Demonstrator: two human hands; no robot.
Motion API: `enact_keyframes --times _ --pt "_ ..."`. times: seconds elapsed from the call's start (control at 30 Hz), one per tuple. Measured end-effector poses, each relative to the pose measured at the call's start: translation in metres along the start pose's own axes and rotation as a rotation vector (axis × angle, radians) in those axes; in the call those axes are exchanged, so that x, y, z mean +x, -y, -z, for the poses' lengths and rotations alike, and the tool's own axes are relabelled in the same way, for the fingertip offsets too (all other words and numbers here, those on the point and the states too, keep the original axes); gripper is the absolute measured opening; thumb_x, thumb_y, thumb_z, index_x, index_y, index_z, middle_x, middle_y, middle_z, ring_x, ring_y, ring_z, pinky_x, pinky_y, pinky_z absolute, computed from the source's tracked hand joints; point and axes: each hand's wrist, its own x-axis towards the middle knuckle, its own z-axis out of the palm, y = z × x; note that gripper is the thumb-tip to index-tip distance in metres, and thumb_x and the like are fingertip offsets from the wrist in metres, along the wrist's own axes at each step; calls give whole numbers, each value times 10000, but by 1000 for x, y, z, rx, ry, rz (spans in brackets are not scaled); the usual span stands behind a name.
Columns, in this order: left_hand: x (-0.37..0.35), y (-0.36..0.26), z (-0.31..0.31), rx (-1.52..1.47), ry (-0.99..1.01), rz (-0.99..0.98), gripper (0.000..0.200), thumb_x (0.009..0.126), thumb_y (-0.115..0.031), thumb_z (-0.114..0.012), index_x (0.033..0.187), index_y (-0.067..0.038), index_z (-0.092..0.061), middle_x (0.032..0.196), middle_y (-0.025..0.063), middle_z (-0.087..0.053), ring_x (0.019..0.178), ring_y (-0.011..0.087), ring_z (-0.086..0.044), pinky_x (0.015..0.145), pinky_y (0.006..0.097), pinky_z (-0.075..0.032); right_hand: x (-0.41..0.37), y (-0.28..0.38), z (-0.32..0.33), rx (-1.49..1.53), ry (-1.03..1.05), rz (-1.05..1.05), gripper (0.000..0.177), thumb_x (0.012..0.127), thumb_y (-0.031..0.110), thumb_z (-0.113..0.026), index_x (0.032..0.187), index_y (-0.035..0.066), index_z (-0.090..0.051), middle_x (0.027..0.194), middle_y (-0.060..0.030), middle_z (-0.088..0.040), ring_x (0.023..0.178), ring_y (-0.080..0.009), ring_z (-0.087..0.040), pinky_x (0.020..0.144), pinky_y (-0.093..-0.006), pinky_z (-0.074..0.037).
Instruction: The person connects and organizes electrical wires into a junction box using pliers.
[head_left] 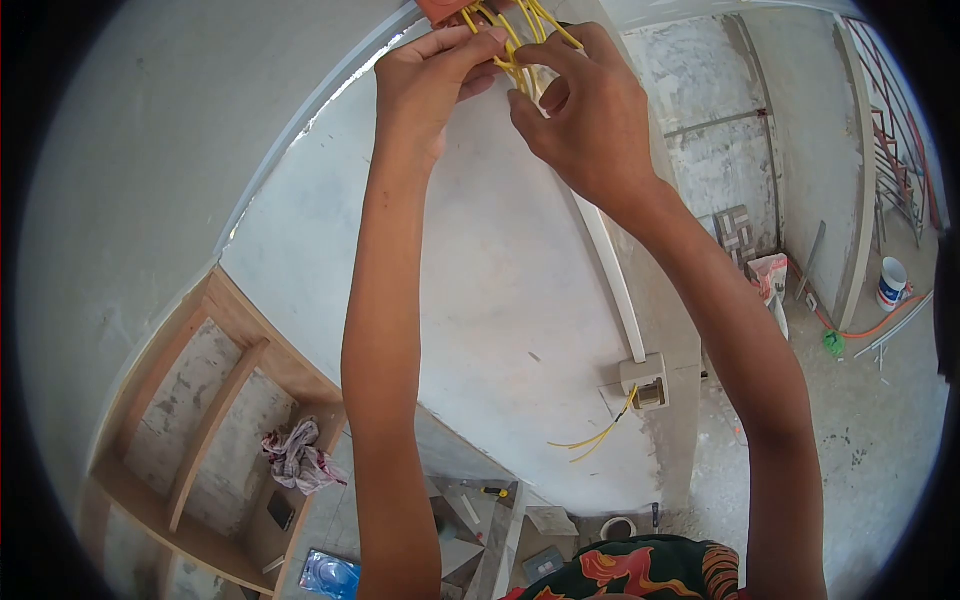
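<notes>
Several yellow wires [527, 18] hang from an orange box [440, 8] at the top of the view. My left hand [425, 85] is closed, pinching some of these wires between thumb and fingers just below the box. Beside it, my right hand [595, 120] is curled around the same bunch, its index finger and thumb on either side of the wire ends. Some fingertips are hidden behind the wires. Lower on the white panel, a beige box [645, 381] has more yellow wires [597, 437] sticking out, and a white conduit strip [612, 275] runs up from it.
At lower left stands a wooden shelf frame [255, 345] with a crumpled cloth [298, 458] in it. A blue package [330, 575] and a yellow-black tool [494, 492] lie below. To the right are a white bucket [892, 283], a bag [768, 277] and an orange cable [870, 332].
</notes>
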Motion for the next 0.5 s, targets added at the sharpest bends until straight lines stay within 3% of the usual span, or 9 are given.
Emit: enact_keyframes --times 0.1,0.23,0.4,0.5 --pt "0 -3 -1 76 -3 -4 267 843 -206 -709 1009 4 -702 914 63 -696 862 135 -652 780 276 -515 1 0 4 105 86 -49 258 738 71 -731 990 33 -689 962 -101 -634 650 -153 -670 607 -296 -529" --pt "2 -8 0 286 19 -18 254 866 -196 -679 1014 11 -689 892 67 -685 810 117 -627 751 258 -493 6 -12 2 109 47 -25 215 766 48 -681 978 12 -675 919 -100 -661 641 -171 -680 601 -292 -531" --pt "4 -7 22 82 162 68 265 893 -152 -626 1098 17 -627 881 49 -640 760 107 -546 712 244 -445 6 -23 4 140 -14 -22 189 789 52 -630 966 1 -673 890 -90 -670 622 -184 -677 597 -288 -528" --pt "9 -3 37 -100 280 132 310 914 -126 -595 1181 32 -585 921 53 -614 805 117 -529 733 248 -430 -2 -30 -10 330 -95 -54 245 818 239 -685 874 1 -703 618 -93 -653 506 -246 -630 532 -353 -495"
